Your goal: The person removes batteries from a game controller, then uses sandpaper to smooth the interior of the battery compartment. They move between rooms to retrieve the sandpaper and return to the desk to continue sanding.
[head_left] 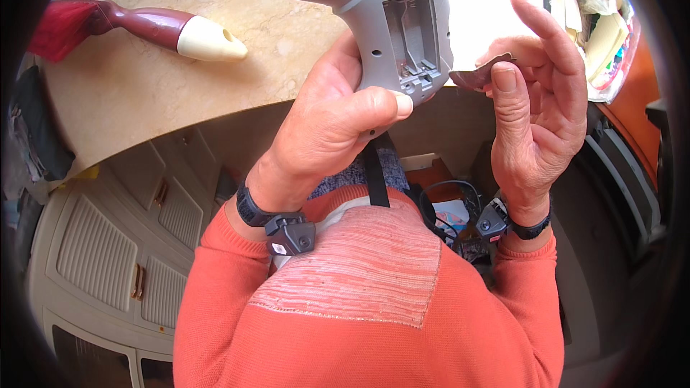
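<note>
My left hand grips a grey game controller, its back turned up and its thumb pressing near the lower edge. The battery compartment is uncovered, with metal contacts showing and no batteries inside. In my right hand, a small thin brown piece, which looks like folded sandpaper, is pinched between thumb and fingers. Its tip comes right up to the controller's right edge near the compartment; whether they touch, I cannot tell. The other right fingers are raised and spread.
A brush with red bristles and a maroon and cream handle lies at the left on the marble-patterned tabletop. Plastic bags sit at the far right. Pale cabinets stand lower left, and a cable hangs below the table edge.
</note>
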`<state>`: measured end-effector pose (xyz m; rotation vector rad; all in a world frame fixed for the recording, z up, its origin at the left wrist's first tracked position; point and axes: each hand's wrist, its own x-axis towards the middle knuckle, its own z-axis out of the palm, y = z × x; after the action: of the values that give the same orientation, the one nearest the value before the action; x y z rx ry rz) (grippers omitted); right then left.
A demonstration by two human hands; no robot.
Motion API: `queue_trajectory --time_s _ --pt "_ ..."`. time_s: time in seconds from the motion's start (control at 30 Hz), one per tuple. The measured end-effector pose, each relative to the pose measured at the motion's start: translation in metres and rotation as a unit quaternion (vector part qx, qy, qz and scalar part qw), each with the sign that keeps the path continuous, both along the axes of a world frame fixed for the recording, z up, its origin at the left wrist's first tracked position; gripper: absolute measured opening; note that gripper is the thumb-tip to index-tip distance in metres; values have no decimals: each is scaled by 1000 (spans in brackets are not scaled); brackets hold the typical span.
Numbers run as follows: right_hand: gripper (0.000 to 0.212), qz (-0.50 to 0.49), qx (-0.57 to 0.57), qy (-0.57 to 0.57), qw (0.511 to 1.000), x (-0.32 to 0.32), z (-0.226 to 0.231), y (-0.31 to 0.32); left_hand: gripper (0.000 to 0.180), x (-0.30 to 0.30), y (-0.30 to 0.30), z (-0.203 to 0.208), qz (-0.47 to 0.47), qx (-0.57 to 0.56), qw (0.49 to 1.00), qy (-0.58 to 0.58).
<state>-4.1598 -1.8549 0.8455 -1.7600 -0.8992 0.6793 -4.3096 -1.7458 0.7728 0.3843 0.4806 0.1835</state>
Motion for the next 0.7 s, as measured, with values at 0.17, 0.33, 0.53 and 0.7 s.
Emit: queue_trajectory --time_s 0.17,0.33,0.53,0.7 --pt "31 100 72 -331 935 3 -6 4 65 1 -3 3 18 -29 999 -9" --pt "29 65 63 -338 937 -11 -9 6 63 -1 -5 13 10 -14 1000 -8" --pt "37 84 5 -296 952 -32 13 -20 64 -18 -26 40 -3 2 999 -41" --pt "26 208 -16 -279 937 -18 49 -78 62 -22 -77 68 -29 5 999 -38"
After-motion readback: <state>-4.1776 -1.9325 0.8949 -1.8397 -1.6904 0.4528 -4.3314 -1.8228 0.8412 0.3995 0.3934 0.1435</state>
